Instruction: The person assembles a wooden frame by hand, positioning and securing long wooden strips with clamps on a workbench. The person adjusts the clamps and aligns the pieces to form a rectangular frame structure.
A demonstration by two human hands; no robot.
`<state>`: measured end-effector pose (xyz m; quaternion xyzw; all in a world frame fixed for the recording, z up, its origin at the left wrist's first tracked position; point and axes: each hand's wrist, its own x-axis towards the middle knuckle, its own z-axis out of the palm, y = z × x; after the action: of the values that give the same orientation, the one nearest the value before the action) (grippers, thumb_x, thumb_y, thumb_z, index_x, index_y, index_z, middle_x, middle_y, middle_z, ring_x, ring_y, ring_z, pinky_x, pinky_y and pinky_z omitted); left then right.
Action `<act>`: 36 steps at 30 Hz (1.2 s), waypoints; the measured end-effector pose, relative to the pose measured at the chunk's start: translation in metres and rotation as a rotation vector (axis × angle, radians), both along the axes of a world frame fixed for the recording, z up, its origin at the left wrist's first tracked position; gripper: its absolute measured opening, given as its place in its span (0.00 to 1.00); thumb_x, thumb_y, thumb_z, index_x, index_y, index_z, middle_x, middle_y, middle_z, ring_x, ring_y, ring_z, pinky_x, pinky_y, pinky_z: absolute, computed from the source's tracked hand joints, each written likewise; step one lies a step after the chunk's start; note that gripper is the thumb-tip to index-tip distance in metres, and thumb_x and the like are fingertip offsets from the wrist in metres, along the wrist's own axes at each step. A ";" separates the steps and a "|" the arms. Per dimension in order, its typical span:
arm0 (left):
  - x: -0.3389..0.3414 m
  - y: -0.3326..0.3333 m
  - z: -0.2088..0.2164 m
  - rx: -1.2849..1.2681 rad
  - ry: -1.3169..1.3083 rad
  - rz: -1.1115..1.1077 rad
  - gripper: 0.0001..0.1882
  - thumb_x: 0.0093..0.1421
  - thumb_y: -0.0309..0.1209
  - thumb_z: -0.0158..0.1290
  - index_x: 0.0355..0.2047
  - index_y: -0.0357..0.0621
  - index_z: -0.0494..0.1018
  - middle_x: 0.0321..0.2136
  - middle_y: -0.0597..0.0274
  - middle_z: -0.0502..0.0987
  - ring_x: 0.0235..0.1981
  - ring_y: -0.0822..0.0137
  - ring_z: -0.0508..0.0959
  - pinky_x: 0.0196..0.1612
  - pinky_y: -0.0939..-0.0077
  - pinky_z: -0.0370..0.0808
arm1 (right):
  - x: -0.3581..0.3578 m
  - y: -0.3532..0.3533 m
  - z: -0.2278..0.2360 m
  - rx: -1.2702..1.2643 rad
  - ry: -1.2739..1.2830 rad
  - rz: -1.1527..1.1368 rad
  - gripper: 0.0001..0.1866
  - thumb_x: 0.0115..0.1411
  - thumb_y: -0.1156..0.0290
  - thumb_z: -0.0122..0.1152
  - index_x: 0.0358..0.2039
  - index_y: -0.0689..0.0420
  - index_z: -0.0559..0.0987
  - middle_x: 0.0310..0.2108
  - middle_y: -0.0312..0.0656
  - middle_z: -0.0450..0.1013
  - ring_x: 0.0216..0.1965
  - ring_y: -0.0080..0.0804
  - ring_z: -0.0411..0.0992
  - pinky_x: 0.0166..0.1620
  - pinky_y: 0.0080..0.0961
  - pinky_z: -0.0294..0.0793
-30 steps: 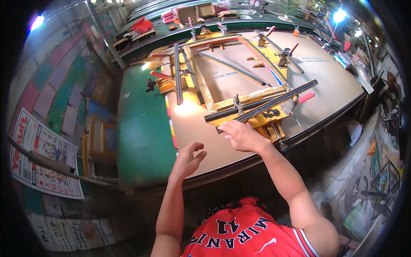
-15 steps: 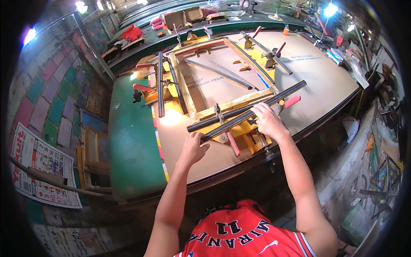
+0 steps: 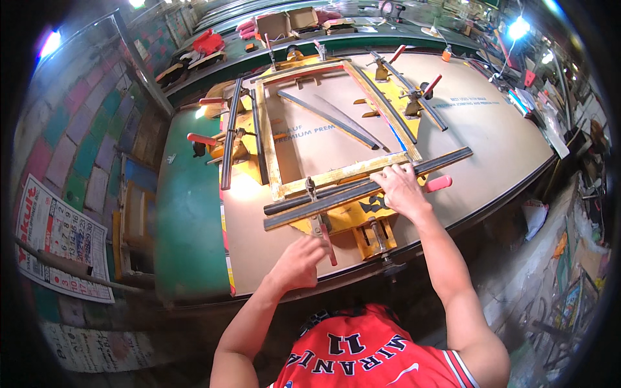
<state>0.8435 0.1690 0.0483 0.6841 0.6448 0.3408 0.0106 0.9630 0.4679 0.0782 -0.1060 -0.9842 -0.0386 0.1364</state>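
Observation:
A rectangular wooden frame (image 3: 279,169) lies over brown board, with yellow clamp bases around it. Along its near side runs a long dark strip (image 3: 297,214) with a pale lower edge, tilted up toward the right. My right hand (image 3: 402,189) is closed over the strip right of its middle. Below the strip's left half, my left hand (image 3: 299,262) has curled fingers at the red clamp handle (image 3: 332,257), slightly blurred. Behind the held strip lies a second dark strip (image 3: 279,207), partly covered. A metal clamp (image 3: 312,187) stands across the frame's near side.
More red-handled clamps (image 3: 414,103) stand around the frame. Loose dark strips (image 3: 326,119) lie inside it, and others (image 3: 229,145) rest along its left side. A green panel (image 3: 187,226) covers the table's left end. Open cardboard boxes (image 3: 275,27) sit on a bench behind.
My left hand has left the strip's left end and moved down to the clamp handle. The strip's left end has shifted left and down; my right hand still holds it.

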 end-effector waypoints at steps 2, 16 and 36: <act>0.017 0.009 0.005 -0.044 0.149 -0.076 0.13 0.47 0.21 0.59 0.34 0.43 0.70 0.37 0.59 0.74 0.44 0.57 0.75 0.54 0.62 0.71 | 0.004 -0.001 0.024 0.003 0.044 -0.009 0.24 0.47 0.80 0.54 0.47 0.51 0.78 0.35 0.40 0.73 0.45 0.40 0.71 0.51 0.41 0.64; 0.023 0.053 -0.063 0.369 0.241 -0.122 0.15 0.45 0.27 0.65 0.23 0.46 0.67 0.20 0.65 0.67 0.27 0.61 0.73 0.38 0.65 0.73 | 0.027 0.034 0.098 -0.352 -0.107 -0.078 0.29 0.42 0.76 0.54 0.49 0.49 0.81 0.33 0.54 0.78 0.38 0.52 0.77 0.45 0.42 0.77; 0.020 0.087 0.033 0.346 -0.816 0.487 0.10 0.62 0.29 0.60 0.28 0.39 0.71 0.19 0.69 0.70 0.20 0.81 0.66 0.23 0.83 0.61 | -0.011 0.045 0.126 -0.470 -0.371 -0.071 0.24 0.43 0.76 0.55 0.44 0.51 0.83 0.34 0.50 0.80 0.38 0.44 0.79 0.45 0.37 0.78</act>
<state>0.8638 0.2560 0.0810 0.3165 0.6631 0.6749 0.0684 0.9515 0.5129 0.2044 -0.1600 -0.9700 0.1668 -0.0753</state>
